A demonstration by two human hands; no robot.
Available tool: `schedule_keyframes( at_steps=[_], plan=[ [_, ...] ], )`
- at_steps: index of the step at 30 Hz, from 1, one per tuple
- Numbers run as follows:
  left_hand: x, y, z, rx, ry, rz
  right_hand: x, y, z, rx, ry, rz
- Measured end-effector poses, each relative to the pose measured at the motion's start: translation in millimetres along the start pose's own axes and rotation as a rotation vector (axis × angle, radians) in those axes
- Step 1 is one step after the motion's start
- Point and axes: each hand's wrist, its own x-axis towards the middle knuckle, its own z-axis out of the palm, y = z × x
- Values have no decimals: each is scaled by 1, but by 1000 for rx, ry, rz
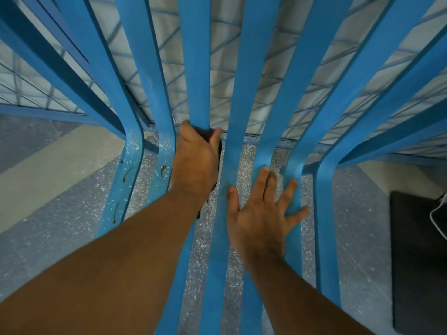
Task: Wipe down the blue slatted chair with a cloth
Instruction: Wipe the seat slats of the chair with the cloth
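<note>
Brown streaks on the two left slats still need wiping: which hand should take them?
Left. The left hand already grips the dark cloth on a blue chair slat right beside the brown streaks. The right hand lies flat, fingers spread, on slats farther right, with no cloth.

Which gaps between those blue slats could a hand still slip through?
The widest open gaps lie between the two stained slats on the left and beside the far right slat. The middle is crowded: the left hand presses a dark cloth there, and the right hand lies spread across slats.
</note>
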Motion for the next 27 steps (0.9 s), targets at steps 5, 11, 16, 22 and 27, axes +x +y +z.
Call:
schedule_keyframes(
  at_steps=[5, 11, 16, 22, 27],
  plan=[
    [-31, -6, -19, 268, -258, -272, -1, 0, -1, 6, 7, 1],
    [-71, -19, -29, 264, -161, -210, -2, 0, 0, 4, 33, -13],
    [-26, -6, -11, 167, -161, -181, -1, 1, 3, 16, 51, -16],
    [5, 3, 4, -65, 65, -17, -1, 0, 3, 8, 48, -15],
    [11, 8, 6, -153, 120, 50, 0, 0, 0, 11, 31, -8]
  ],
)
